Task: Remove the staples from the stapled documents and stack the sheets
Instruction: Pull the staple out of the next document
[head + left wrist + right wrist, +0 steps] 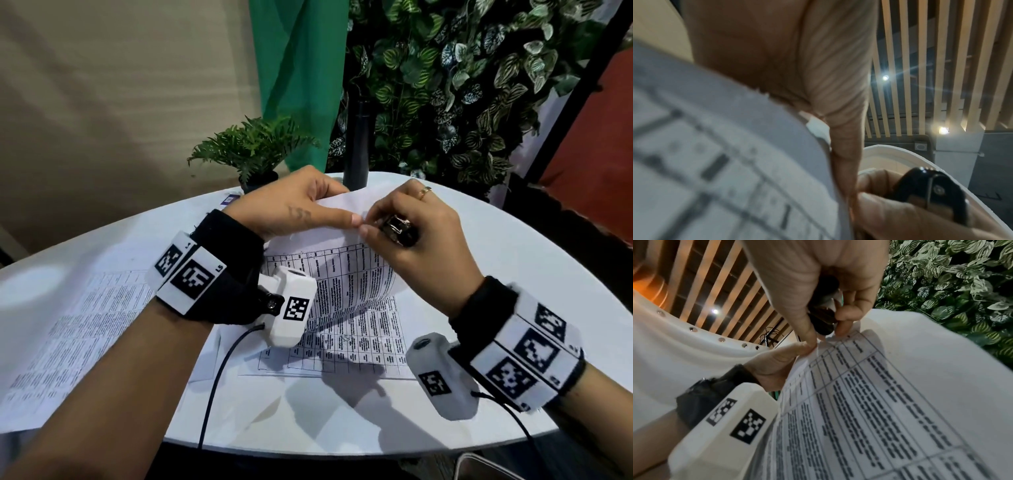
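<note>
My left hand (337,209) pinches the top corner of a stapled document (342,274), a printed table sheet that curls up off the white round table (513,274). My right hand (368,224) grips a black staple remover (399,229) in its palm. Its thumb and forefinger tips touch the same paper corner, right beside my left thumb. In the right wrist view the staple remover (824,318) sits between the fingers just above the document (869,402). The staple itself is not visible. The left wrist view shows the blurred paper (715,162) and the remover (920,186).
Another printed sheet (359,346) lies flat under the lifted one. Loose sheets (85,325) lie on the table's left side. A potted fern (253,147) and a black post (356,147) stand at the far edge, with a leaf wall (462,85) behind.
</note>
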`<state>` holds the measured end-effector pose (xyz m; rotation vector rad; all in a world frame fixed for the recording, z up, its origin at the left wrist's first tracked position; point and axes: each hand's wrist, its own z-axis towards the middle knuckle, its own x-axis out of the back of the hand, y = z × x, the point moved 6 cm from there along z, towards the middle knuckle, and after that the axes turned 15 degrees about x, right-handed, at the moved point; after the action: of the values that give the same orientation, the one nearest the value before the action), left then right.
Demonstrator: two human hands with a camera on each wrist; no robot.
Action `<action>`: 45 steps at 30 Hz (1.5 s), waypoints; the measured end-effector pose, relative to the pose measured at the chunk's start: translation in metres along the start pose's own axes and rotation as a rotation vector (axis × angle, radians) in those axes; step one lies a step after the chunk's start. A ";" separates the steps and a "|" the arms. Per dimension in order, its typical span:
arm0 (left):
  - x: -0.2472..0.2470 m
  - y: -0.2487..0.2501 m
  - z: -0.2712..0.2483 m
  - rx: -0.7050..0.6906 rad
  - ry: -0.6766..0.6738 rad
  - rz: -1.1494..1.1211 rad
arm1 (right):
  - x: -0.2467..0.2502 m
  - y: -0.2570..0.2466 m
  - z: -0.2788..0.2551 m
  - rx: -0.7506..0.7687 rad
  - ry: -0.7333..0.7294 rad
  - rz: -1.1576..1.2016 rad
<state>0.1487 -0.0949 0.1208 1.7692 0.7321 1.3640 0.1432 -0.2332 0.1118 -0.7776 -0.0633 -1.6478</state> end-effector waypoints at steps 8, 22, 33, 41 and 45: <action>0.001 -0.002 -0.001 -0.012 -0.010 0.013 | -0.003 0.002 0.006 -0.092 -0.010 -0.014; 0.013 -0.011 -0.001 0.028 0.150 0.049 | 0.008 0.027 -0.010 -0.315 -0.257 -0.131; 0.016 -0.010 -0.001 0.011 0.227 0.097 | 0.021 0.050 -0.035 -0.480 -0.294 -0.282; 0.014 0.000 -0.011 -0.061 0.232 0.126 | -0.010 0.047 -0.036 -0.723 -0.156 0.487; 0.017 0.005 -0.018 -0.083 0.270 0.185 | -0.013 0.047 -0.032 -0.729 -0.112 0.521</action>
<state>0.1356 -0.0798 0.1360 1.6376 0.6543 1.7566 0.1708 -0.2481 0.0631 -1.3034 0.6432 -1.1083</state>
